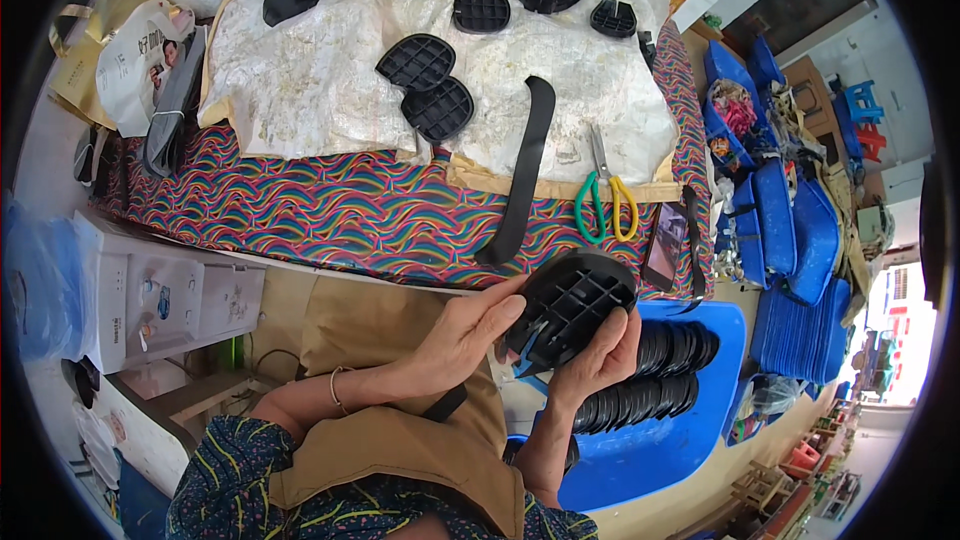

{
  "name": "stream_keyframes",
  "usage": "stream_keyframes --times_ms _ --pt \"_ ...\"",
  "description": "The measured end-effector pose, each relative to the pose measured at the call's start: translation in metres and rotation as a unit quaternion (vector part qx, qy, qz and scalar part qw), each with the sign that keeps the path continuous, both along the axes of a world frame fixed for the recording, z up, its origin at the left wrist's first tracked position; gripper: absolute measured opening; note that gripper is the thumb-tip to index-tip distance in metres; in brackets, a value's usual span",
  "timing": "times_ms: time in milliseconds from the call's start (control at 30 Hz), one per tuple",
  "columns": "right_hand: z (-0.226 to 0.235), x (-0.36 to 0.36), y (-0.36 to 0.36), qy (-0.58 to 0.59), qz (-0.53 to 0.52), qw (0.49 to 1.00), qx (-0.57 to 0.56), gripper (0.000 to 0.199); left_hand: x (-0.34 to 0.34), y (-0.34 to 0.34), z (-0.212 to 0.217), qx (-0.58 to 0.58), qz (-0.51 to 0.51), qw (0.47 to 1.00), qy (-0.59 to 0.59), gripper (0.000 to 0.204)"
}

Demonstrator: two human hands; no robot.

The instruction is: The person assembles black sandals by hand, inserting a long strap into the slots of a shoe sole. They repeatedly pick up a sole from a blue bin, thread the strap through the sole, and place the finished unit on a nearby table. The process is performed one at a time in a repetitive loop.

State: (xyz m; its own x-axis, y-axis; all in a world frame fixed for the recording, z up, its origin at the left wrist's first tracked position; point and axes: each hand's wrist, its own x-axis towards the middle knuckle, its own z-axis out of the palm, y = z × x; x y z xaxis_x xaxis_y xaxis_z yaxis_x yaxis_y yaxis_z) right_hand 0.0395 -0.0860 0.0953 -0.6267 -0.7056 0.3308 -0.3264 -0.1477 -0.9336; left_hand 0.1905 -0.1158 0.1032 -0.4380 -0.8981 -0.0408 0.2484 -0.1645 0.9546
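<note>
Left hand (462, 332) is pressing its fingers against the left edge of the black ribbed sole piece (572, 302), while the right hand (603, 357) is cupping it from below, both closed on it above the lap. Its long axis is running from lower left to upper right. To the right, a row of similar hard black pieces (655, 372) is lying in a blue tub (700, 430).

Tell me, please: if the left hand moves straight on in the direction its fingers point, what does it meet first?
The left hand points right and slightly up, and its fingers already touch the black ribbed sole piece, so that comes first. Beyond it probably lies the right hand.
</note>
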Motion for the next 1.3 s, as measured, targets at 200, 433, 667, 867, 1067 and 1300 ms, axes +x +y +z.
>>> stream_keyframes --times_ms 200,433,667,867,1067,1300 --pt "0.001 0.018 -0.004 0.012 -0.006 1.0 -0.008 0.031 0.002 0.002 -0.01 -0.222 0.111 0.947 -0.203 0.028" --pt "-0.009 0.008 0.0 0.024 0.03 0.999 -0.002 0.033 0.007 -0.014 -0.009 -0.255 0.109 0.948 -0.156 0.024" --pt "0.003 0.018 0.008 0.06 0.051 0.997 0.027 0.031 0.004 -0.026 -0.001 -0.254 0.094 0.944 -0.19 0.029" --pt "-0.005 0.013 0.01 0.052 0.081 0.994 0.045 0.03 0.003 -0.029 0.01 -0.238 0.115 0.956 -0.125 0.027" --pt "0.002 0.014 0.008 0.038 0.087 0.993 0.072 0.032 0.003 -0.031 0.003 -0.183 0.042 0.966 -0.176 0.035" --pt "-0.01 0.018 0.008 -0.017 0.074 0.996 0.051 0.04 0.002 -0.034 0.016 -0.115 -0.027 0.991 -0.061 0.05"
